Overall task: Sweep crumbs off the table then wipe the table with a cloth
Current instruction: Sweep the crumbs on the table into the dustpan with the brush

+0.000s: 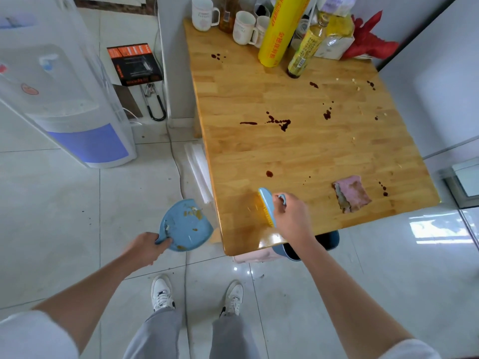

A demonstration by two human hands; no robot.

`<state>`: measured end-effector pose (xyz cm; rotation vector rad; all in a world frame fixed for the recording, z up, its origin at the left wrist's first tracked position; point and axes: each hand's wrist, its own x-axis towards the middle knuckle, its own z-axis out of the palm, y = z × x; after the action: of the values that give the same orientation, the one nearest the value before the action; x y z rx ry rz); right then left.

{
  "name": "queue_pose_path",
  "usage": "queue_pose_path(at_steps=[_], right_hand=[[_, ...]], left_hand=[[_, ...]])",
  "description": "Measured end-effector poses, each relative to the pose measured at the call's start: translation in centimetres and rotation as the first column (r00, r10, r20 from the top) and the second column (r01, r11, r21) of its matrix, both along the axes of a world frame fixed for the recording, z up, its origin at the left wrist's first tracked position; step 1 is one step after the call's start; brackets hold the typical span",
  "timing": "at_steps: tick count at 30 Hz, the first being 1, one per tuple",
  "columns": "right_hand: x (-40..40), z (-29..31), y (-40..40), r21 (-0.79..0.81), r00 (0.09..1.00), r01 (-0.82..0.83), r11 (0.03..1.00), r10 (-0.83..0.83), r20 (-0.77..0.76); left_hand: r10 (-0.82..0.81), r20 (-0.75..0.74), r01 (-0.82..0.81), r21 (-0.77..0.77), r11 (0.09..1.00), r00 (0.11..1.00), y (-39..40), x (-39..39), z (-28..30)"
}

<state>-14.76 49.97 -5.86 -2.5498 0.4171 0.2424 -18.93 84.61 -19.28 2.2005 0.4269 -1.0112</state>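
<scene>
A tiled floor (pixel 64 216) fills the left and bottom of the view, with a white and blue water dispenser (pixel 64 99) standing on it at the left. The wooden table (pixel 298 156) takes up the right half, its near left corner toward the person. Dark sauce stains (pixel 278 123) are scattered over its top, and pale crumbs (pixel 356 84) lie mostly toward its far right side. At the back of the table stand white mugs (pixel 243 27), a yellow roll of cling film (pixel 280 29), an oil bottle (pixel 305 47) and a red bag (pixel 368 40).

Below the table's near edge, the rim of a blue bin (pixel 329 240) shows. The person's two white shoes (pixel 162 291) stand on the tiles.

The left hand (pixel 143 251) is closed around the handle of a blue dustpan (pixel 185 225), which it holds out over the floor just beside the table's left edge, a little apart from it; brown crumbs lie inside the pan. A pink cloth (pixel 351 194) lies crumpled flat on the table near the near right corner, well apart from both hands. The right hand (pixel 291 216) is closed on a small blue brush (pixel 267 207) with yellow bristles, whose bristles face left and touch the tabletop near the near left corner.
</scene>
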Motion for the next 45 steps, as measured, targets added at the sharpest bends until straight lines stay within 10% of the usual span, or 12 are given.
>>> queue_pose_path(at_steps=[24,45], right_hand=[[-1.0,0.4,9.6,0.073,0.995,-0.065,0.995,0.059,0.085],[-0.7,6.9,6.6,0.349,0.965,0.001,0.937,-0.092,0.246]], left_hand=[[-0.242,-0.022,0.239,-0.095,0.966,0.97,-1.8,4.5,-0.6],[0.035,0.062,-0.029,-0.091,0.995,0.997,-2.6,5.7,8.5]])
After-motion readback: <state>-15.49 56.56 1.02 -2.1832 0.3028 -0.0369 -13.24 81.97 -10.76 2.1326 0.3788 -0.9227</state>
